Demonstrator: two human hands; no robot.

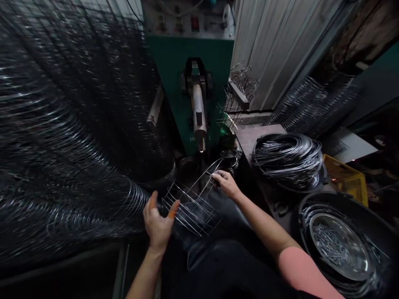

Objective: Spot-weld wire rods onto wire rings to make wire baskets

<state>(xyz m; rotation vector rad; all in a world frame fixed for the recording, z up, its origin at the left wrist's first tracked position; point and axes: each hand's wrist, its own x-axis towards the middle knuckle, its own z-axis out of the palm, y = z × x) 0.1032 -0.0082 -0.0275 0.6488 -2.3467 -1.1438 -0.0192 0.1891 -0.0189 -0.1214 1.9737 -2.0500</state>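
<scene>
Before green spot-welding machine (171, 91) | head view | silver wire rack frame (190, 205): long axis diagonal, lying between hands | right bare hand (226, 185): closed on frame's upper end, nearer machine | left bare hand (157, 222): open, fingers spread, just beside frame's left edge

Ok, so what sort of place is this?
It looks like a small metal-wire workshop, probably making wire racks or baskets. A green machine that may be a spot welder stands in front, with large bundles of bent wire beside it and a wire rack in hand.
</scene>
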